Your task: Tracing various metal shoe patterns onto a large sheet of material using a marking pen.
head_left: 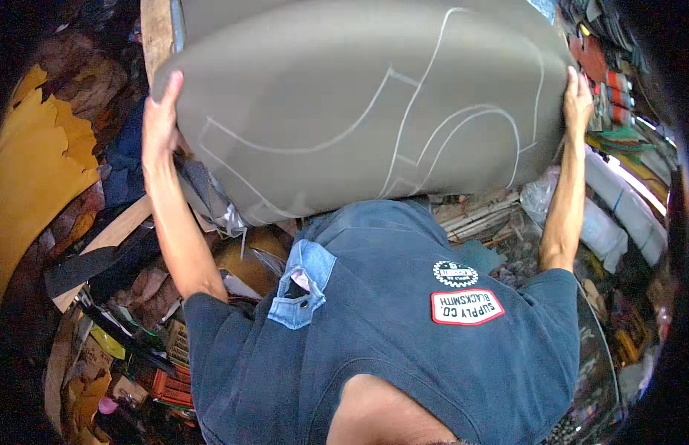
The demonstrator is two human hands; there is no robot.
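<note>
A large dark grey-brown sheet (307, 89), which looks like leather, spreads wide in front of my chest. Pale drawn outlines, curved and straight, run across its upper face, and its near edge bows down close to my shirt. At the sheet's left edge my left hand (161, 122) grips it with the thumb on top; the other fingers are mostly hidden. My right hand (579, 100) is closed on the right edge, its fingers partly out of sight behind the material. Both arms are stretched forward and apart.
Yellow hide (44, 178) hangs at the far left, near a wooden strip (107, 245). A red slatted crate (172, 387) sits low on the left. Whitish plastic-wrapped rolls (608, 211) lie at right, below red spools (619, 98). Scraps crowd both sides.
</note>
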